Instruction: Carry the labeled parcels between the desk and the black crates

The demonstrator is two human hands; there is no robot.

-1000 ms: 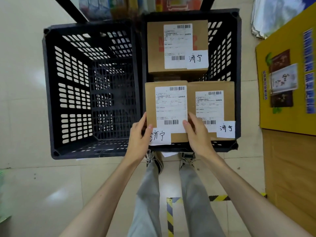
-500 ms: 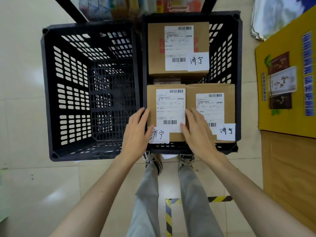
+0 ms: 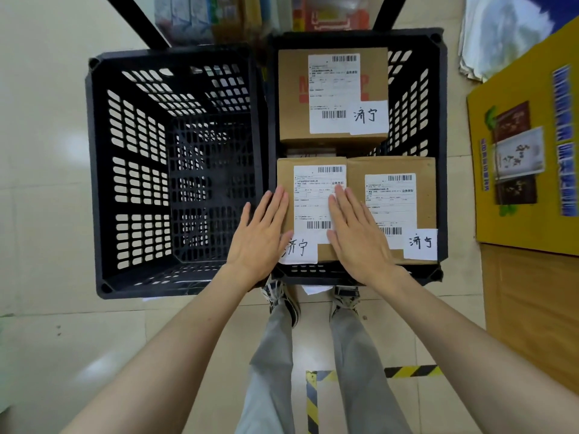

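Left hand (image 3: 261, 233): fingers straight and together, lying flat over the left edge of the near-left parcel (image 3: 313, 195); the grip is wide and holds nothing. Right hand (image 3: 354, 233): likewise flat, fingers extended across the parcel's shipping label and over the seam with the near-right parcel (image 3: 394, 198); grip wide, nothing held. Whether the palms bear on the cardboard or hover just above it cannot be told.

Both near parcels lie side by side, touching, in the right black crate (image 3: 438, 151), each with a printed label and a handwritten white tag at its near corner. A third, far parcel (image 3: 332, 95) lies beyond them in the same crate, tagged alike; a sliver of something pale shows in the gap between rows, not identifiable.

The left black crate (image 3: 100, 170) stands just beside the right one, nothing visible inside it. Both stand on a tiled floor (image 3: 47, 151) with striped hazard tape.

Assessment: three parcels are lodged in the right crate; the near-left one appears just set down. The counter is out of view, so the number outstanding cannot be judged.
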